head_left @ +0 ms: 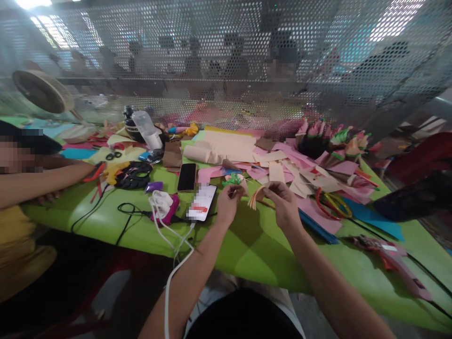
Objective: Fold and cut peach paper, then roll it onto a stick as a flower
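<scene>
My right hand is closed on a small stack of cream and orange paper strips, which fans out and curves down to the left. My left hand faces it a short way off, thumb and fingers pinched together. A green piece and some cream paper lie right at its fingertips. Whether the left fingers grip that paper or something smaller is hidden. Beyond both hands, cut pink and cream paper is strewn over the green table.
A lit phone charges beside a dark phone and a pink power block. To the right are a glue gun, scissors and blue sticks. Another person's arm rests at left. Mesh stands behind.
</scene>
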{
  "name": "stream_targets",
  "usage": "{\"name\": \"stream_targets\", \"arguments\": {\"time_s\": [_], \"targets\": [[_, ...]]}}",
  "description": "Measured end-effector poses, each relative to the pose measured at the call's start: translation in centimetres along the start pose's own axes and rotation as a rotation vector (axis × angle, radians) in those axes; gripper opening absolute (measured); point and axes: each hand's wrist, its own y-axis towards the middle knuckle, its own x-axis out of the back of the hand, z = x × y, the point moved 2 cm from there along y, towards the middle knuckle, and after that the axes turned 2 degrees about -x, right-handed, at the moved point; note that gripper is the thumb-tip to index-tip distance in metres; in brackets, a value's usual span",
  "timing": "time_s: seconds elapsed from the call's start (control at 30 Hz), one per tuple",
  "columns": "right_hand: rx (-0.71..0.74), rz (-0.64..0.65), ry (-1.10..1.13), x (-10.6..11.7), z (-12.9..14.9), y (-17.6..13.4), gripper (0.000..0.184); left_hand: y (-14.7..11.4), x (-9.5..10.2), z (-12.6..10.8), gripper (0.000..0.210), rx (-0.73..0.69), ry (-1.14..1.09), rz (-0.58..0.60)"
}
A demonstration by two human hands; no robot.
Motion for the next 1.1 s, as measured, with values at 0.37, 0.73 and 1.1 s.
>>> {"name": "stream_targets", "arguments": {"time_s": [0.37,0.73,1.1], "targets": [[0.273,0.008,-0.517,-0.6,-0.5,-0.8,0.017,-0.7,-1.2,-0.6,0.048,-0.068,-0.037,0.218],[0.265,-0.071,-0.551,-0.2,-0.3,-0.4,0.016,-1.1,-1.7,-0.1,0.046,0.016,-0.186,0.449],[0.110,-0.072,-0.346,-0.5,-0.6,-0.1,0.024,-1.0,-1.8,0.0,0.045,0.048,-0.234,0.460]]}}
